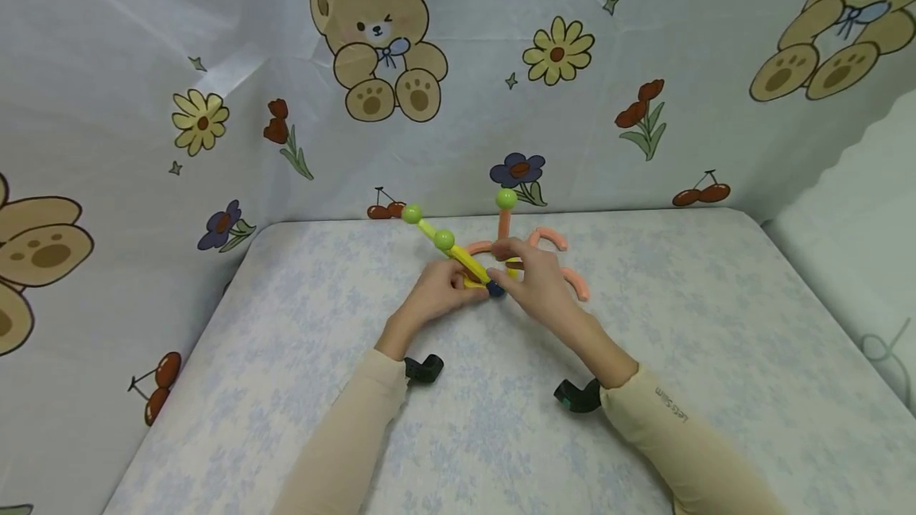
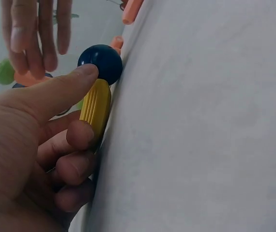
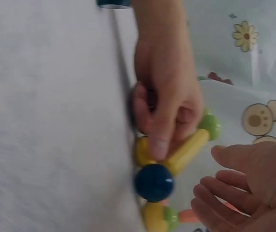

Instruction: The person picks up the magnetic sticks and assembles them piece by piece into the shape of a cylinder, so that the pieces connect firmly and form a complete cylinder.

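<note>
My left hand [image 1: 436, 292] grips a ribbed yellow rod [image 2: 95, 108] low over the table, its thumb tip against a dark blue ball [image 2: 101, 64] at the rod's end. From that blue ball another yellow rod [image 3: 189, 152] slants up to a green ball [image 1: 444, 240], and a lighter yellow rod [image 1: 426, 228] goes on to a second green ball [image 1: 411, 214]. My right hand [image 1: 538, 284] hovers just right of the blue ball, fingers loosely bent and apart, holding nothing. Behind it, an orange rod [image 1: 504, 223] stands up with a green ball [image 1: 506, 199] on top.
Curved orange pieces [image 1: 576, 283] lie on the table beyond my right hand, with another orange curve [image 1: 551, 235] farther back. The patterned table [image 1: 322, 420] meets a cloth [image 1: 458, 157] printed with bears and flowers. Black wrist devices [image 1: 425, 369] sit at both wrists.
</note>
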A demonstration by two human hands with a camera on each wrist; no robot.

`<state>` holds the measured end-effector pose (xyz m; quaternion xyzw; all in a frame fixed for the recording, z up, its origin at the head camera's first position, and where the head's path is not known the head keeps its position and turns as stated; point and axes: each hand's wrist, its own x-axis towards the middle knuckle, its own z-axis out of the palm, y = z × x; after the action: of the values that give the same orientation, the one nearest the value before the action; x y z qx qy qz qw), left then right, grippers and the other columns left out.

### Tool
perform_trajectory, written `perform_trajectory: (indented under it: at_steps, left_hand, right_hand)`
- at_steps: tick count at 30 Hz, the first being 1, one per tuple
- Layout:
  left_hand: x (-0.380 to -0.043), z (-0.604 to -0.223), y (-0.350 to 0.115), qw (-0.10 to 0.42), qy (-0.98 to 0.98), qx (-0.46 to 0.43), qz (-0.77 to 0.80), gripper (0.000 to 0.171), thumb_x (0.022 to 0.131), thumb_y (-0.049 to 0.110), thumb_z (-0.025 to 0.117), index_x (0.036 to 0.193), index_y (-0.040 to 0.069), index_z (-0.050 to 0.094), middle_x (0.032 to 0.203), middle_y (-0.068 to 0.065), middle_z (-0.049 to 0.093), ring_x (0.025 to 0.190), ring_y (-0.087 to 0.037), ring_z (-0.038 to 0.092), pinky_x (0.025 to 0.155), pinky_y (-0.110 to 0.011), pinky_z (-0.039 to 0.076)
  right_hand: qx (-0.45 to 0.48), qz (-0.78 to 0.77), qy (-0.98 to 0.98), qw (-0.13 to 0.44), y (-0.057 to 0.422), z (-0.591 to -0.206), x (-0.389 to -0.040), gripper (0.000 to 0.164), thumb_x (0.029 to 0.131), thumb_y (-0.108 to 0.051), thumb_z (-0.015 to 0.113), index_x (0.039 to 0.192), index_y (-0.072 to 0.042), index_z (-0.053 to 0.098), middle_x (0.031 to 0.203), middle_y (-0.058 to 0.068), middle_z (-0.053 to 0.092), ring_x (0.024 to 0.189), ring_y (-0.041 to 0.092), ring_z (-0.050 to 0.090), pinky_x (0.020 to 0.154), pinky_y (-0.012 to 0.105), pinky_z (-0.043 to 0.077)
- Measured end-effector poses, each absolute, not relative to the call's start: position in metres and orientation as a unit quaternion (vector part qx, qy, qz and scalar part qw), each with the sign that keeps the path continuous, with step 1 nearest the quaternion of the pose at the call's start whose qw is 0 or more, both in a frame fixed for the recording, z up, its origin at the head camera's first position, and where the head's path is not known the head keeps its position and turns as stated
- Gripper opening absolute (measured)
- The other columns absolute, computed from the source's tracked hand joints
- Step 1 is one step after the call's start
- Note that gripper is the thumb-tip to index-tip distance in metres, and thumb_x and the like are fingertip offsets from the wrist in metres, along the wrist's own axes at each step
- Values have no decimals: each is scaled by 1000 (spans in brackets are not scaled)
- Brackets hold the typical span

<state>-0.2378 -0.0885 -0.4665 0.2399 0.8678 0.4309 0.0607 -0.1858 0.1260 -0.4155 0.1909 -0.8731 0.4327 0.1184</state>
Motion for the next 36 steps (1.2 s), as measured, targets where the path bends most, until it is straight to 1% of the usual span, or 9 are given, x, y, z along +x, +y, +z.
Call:
perform_trajectory:
  at_steps: [2,3,10,17,24,28,31,34,36]
  left_hand:
    - [-240,-466,-92,60,855,246,453,54,89,33,88,139,26,69,56,-1,57,48,-13,46,48,-26,35]
    - [-240,-466,-93,57,850,244,463,51,90,33,87,137,25,71,57,-2,58,49,-13,47,50,-27,37]
    - [-236,-456,-91,52,822,220,523,21,100,32,75,105,12,75,68,-5,65,57,-15,55,56,-27,43]
    - [-230,-445,-77,37,795,247,552,36,106,27,66,136,7,70,77,-10,65,62,-16,57,57,-26,46]
    - [-222,-435,-67,32,792,268,547,22,106,23,66,118,5,70,87,-11,69,71,-19,64,64,-27,53]
    - [-218,-433,-62,50,796,287,531,34,106,21,66,138,8,65,106,-10,73,87,-18,69,74,-26,56]
    - [-218,-433,-63,47,802,291,519,40,105,21,69,143,11,64,108,-6,73,91,-16,68,78,-27,56]
    - [-225,-428,-73,19,820,276,501,35,102,21,73,136,12,70,104,-3,73,92,-16,68,80,-31,57]
    - [-233,-426,-88,-36,845,250,472,29,101,19,74,129,11,73,104,-5,73,95,-19,67,83,-35,56]
  right_hand:
    - [193,424,-880,95,123,-424,-188,36,97,-9,77,131,0,67,126,17,73,118,33,71,97,45,60]
    - [193,419,-883,91,121,-428,-189,37,97,-9,77,131,1,67,126,18,73,117,33,71,97,46,60]
    - [178,405,-891,104,118,-444,-193,31,94,-9,80,124,-4,73,116,13,77,108,28,75,90,45,61]
    - [176,425,-880,116,123,-446,-196,31,93,-12,82,123,-5,73,108,11,78,99,26,76,85,43,62]
    - [183,424,-880,114,129,-442,-197,18,94,-12,81,111,-6,77,96,11,78,88,27,77,79,43,63]
    - [177,417,-885,109,132,-442,-197,16,95,-13,80,109,-4,77,96,12,79,88,29,78,77,43,64]
    - [174,414,-888,104,133,-443,-197,19,95,-13,80,112,-4,77,98,13,79,89,29,78,77,44,64]
    - [170,414,-889,100,133,-442,-199,17,94,-14,82,107,-5,77,97,12,79,87,29,78,78,43,64]
    - [165,415,-889,99,133,-441,-199,17,93,-15,83,106,-5,78,97,11,79,87,28,78,78,42,64]
